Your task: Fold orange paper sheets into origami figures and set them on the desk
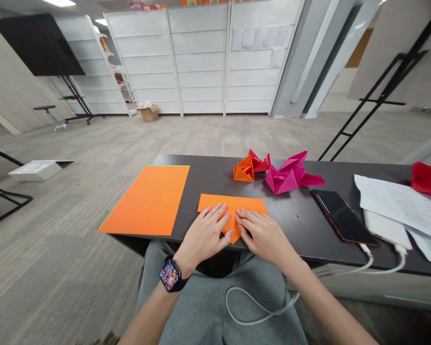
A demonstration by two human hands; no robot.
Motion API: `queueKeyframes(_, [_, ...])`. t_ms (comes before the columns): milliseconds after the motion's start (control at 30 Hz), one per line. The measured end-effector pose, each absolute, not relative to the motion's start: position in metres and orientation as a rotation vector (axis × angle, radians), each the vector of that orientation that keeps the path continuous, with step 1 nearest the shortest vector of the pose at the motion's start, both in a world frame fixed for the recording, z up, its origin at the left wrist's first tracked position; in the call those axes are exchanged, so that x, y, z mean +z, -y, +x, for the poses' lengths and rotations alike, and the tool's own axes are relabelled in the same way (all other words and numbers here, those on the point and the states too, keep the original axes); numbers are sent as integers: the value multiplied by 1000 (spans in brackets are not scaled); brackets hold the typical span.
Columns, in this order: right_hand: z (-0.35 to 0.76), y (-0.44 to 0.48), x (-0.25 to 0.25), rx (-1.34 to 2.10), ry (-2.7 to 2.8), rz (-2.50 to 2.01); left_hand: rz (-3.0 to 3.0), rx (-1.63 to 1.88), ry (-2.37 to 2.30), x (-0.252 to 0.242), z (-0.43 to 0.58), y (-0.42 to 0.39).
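Observation:
A folded piece of orange paper [249, 202] lies on the dark table in front of me, its lower part narrowing to a point at the table's front edge. My left hand [210, 232] rests flat on its left half, fingers stretched out and thumb toward the middle. On the right half lies my right hand [260, 232], its fingers extended and pressing down near the centre. The paper under both palms is hidden. Left of my hands is a stack of orange sheets [151, 201] with a thin green edge showing.
Beyond my hands sit an orange folded paper piece [244, 170], a red one [260, 162] and a magenta one [290, 173]. To the right lie a phone [345, 215], a white power bank [386, 229], printed papers [405, 203] and a red object [429, 178]. A white cable [258, 320] crosses my lap.

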State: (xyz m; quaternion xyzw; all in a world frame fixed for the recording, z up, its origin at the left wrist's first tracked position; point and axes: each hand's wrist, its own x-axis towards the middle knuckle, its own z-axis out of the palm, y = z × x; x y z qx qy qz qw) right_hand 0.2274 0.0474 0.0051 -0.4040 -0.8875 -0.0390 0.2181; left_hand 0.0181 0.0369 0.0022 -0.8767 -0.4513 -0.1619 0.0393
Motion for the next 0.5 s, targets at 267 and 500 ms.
queueKeyframes(267, [217,-48,9,-78,2531,-1143,-2698,-471,1393,1,19,-38])
queueKeyframes(500, [203,-39,-7,-55,2559,-1216,-2674,-501,1416,2,20,-38])
